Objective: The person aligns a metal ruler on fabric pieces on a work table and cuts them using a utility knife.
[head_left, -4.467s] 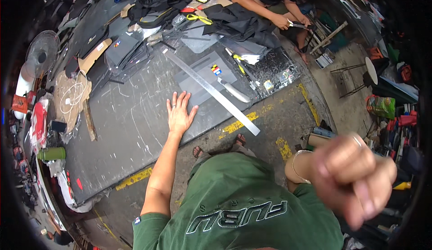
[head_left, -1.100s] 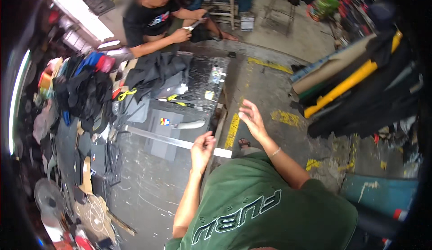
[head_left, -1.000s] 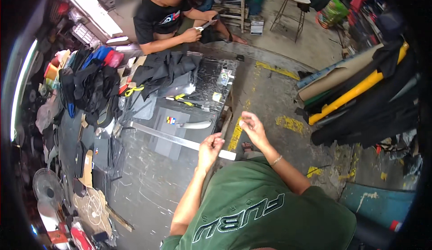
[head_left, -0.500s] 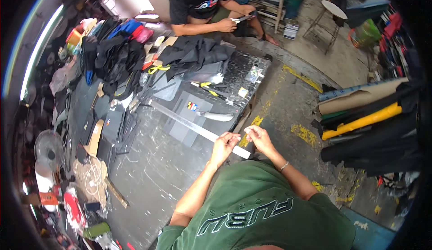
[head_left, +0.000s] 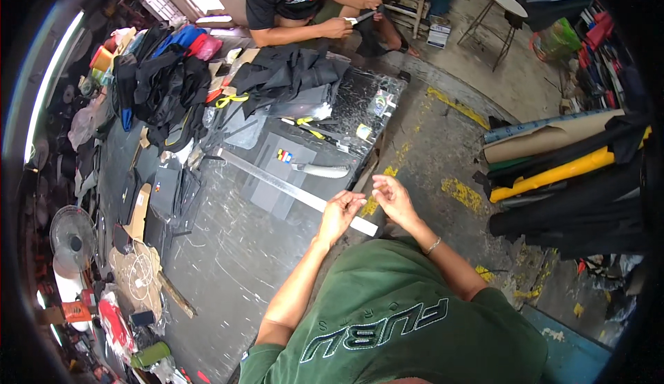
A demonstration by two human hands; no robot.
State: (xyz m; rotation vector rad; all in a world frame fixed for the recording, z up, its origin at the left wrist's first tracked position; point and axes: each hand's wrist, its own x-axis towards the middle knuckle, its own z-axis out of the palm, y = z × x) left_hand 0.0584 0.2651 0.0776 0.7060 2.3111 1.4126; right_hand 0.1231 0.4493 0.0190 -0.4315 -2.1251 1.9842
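A long pale ruler (head_left: pixel 277 180) lies slantwise across the dark worktable (head_left: pixel 228 259), its near end at the table's edge. My left hand (head_left: pixel 337 218) hovers over that near end, thumb and fingertips drawn together; whatever they pinch, if anything, is too small to make out. Just to its right, my right hand (head_left: pixel 395 203) is raised beyond the table edge with fingers apart and nothing visible in it. Under the ruler is a flat grey sheet (head_left: pixel 273 197) bearing a small multicoloured patch (head_left: pixel 284 156). Beside the patch rests a pale, curved knife-like tool (head_left: pixel 324 171).
Black cloth (head_left: pixel 294 69) is heaped at the table's far side, with a mixed pile (head_left: pixel 169 79) left of it. A fan (head_left: pixel 72 239) stands at far left. Across the table a person (head_left: pixel 297 3) sits handling something dark. Material rolls (head_left: pixel 553 176) lie at right, near a round stool (head_left: pixel 507 2).
My right hand's fingers have spread from a pinch, and the hand has lifted slightly. My left hand stays over the ruler. The whole view has shifted slightly.
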